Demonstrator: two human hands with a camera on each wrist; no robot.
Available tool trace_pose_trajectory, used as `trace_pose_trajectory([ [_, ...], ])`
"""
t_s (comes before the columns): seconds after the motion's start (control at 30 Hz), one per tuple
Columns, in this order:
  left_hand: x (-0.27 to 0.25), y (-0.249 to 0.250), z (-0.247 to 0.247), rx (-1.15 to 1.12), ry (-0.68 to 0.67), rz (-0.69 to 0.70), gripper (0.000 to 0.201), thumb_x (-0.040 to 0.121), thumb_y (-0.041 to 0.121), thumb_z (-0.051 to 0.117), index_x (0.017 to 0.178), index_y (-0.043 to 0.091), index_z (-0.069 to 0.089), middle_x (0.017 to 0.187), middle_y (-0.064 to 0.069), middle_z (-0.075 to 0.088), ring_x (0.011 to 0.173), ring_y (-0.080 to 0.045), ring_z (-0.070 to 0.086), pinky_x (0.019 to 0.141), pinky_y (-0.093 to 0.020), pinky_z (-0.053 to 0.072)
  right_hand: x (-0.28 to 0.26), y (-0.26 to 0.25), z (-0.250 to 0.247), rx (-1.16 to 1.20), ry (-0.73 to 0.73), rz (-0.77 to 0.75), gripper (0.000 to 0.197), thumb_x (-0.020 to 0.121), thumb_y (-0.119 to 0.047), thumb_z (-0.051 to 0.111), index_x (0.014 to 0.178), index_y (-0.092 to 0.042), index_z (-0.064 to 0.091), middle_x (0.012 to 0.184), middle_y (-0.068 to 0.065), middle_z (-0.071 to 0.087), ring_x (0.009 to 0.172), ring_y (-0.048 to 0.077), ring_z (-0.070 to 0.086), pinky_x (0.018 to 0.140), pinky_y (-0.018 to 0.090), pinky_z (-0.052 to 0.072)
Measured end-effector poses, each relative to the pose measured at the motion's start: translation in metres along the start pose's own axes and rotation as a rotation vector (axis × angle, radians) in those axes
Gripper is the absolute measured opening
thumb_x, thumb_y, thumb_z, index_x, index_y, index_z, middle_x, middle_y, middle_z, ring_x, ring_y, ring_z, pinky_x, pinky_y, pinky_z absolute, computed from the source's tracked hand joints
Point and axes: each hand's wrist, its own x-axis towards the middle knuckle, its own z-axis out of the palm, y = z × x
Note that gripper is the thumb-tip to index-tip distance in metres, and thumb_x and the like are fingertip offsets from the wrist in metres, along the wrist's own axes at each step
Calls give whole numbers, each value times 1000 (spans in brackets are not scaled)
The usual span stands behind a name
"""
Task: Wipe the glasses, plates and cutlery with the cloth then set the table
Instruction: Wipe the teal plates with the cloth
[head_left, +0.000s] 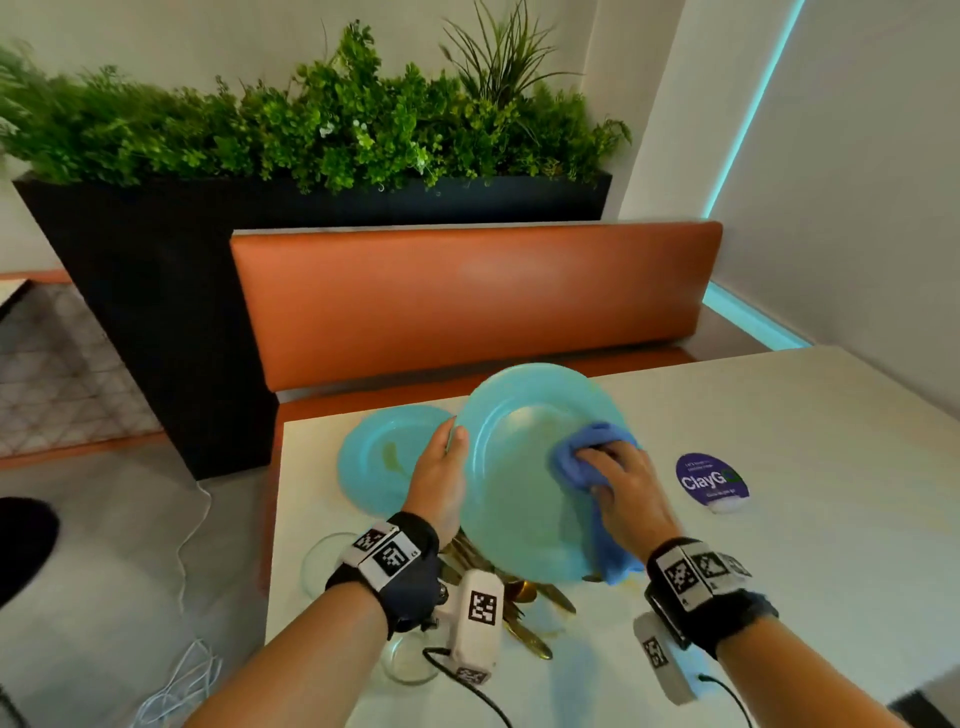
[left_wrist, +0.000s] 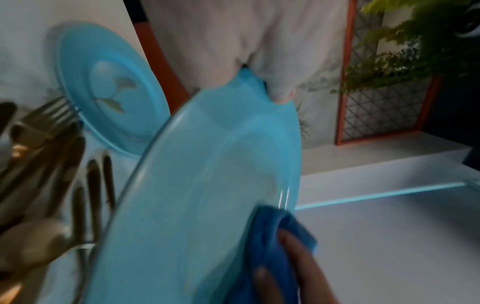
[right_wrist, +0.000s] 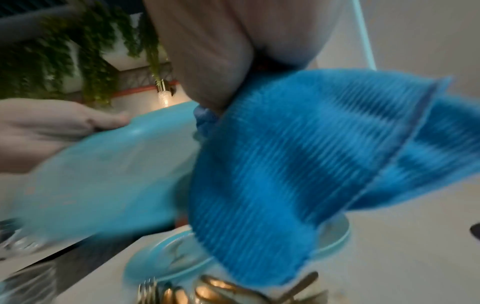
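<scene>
Your left hand (head_left: 441, 483) gripped the blue plate (head_left: 519, 467) by its nine o'clock rim, holding it tilted above the table (head_left: 779, 441). Your right hand (head_left: 618, 488) clutched the blue cloth (head_left: 576, 457), pressing it on the plate's face toward three o'clock. A second plate (head_left: 374, 462) lay flat at ten o'clock; gold cutlery (head_left: 535, 618) lay beneath, at six.

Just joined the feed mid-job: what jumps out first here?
The turquoise plate, held tilted above the table by the left hand at its rim while the right hand presses a blue cloth onto it. Behind it a second plate, still smeared, lies on the table, with gold cutlery heaped below.
</scene>
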Motion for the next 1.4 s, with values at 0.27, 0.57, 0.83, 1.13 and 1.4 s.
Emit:
trace_pose_trajectory([
  [0.27, -55, -9, -6, -21, -86, 47, 33, 101, 27, 37, 130, 15, 48, 127, -2, 59, 114, -17, 57, 100, -37, 47, -76, -97, 17, 107, 47, -236, 36, 77, -11, 46, 111, -19, 54, 108, 5, 58, 94, 19, 46, 88, 22, 35],
  [0.57, -87, -12, -4, -24, -194, 30, 29, 101, 28, 38, 125, 19, 53, 119, -4, 64, 105, -18, 62, 97, -39, 49, -60, -56, -31, 20, 279, 108, 42, 78, -17, 44, 114, -9, 64, 101, 24, 61, 88, 43, 62, 83, 39, 49],
  [0.83, -67, 13, 9, -52, -196, 81, 26, 103, 22, 32, 120, 24, 52, 109, 9, 64, 95, -2, 62, 77, -18, 50, -102, -58, -17, -119, -62, -312, 43, 76, -16, 47, 117, -30, 49, 102, -2, 43, 76, 29, 61, 59, 27, 55],
  [1.13, -56, 7, 67, -48, -192, 32, 32, 100, 33, 39, 128, 25, 51, 126, 2, 61, 113, -14, 60, 101, -38, 47, 4, -18, -70, -200, 198, 131, 59, 86, -39, 35, 135, -8, 47, 111, 33, 50, 96, 49, 54, 78, 49, 50],
  [1.4, -48, 7, 81, -110, -124, 33, 28, 103, 25, 29, 104, 30, 57, 116, 0, 62, 111, -22, 58, 101, -43, 45, -71, -3, -44, -238, -234, -405, 66, 62, -18, 69, 123, -29, 45, 109, -2, 42, 77, 24, 66, 51, 24, 55],
])
